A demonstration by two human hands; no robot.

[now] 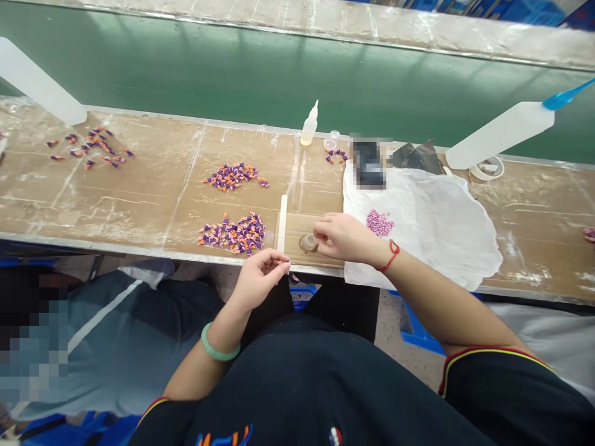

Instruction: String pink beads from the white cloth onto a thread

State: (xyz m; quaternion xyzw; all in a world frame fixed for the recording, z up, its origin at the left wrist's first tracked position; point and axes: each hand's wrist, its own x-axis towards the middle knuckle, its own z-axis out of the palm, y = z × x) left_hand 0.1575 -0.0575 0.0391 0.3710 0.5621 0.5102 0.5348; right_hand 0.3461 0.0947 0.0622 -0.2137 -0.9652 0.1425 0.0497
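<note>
At the table's front edge, my left hand (pixel 260 277) pinches a small figurine, mostly covered by the fingers, with a bit of orange and pink showing. Over a piece of cardboard (pixel 325 255), the fingers of my right hand (pixel 341 236) are closed together; whatever they hold is hidden. Just left of those fingertips is a small round dish or blob (pixel 308 242), brownish and glossy. A flat white stick (pixel 282 222) lies along the cardboard's left side. Left of it are a pile of purple and orange figurines (pixel 235 234) and a second pile (pixel 232 176) farther back.
Pink bits (pixel 380 223) lie on a white cloth (pixel 427 217), with a dark phone-like object (pixel 369 164) at its back edge. Behind stand a small dropper bottle (pixel 309 127) and a large white bottle (pixel 502 136). A tape roll (pixel 487 168) is nearby. Another person (pixel 139 341) sits at left.
</note>
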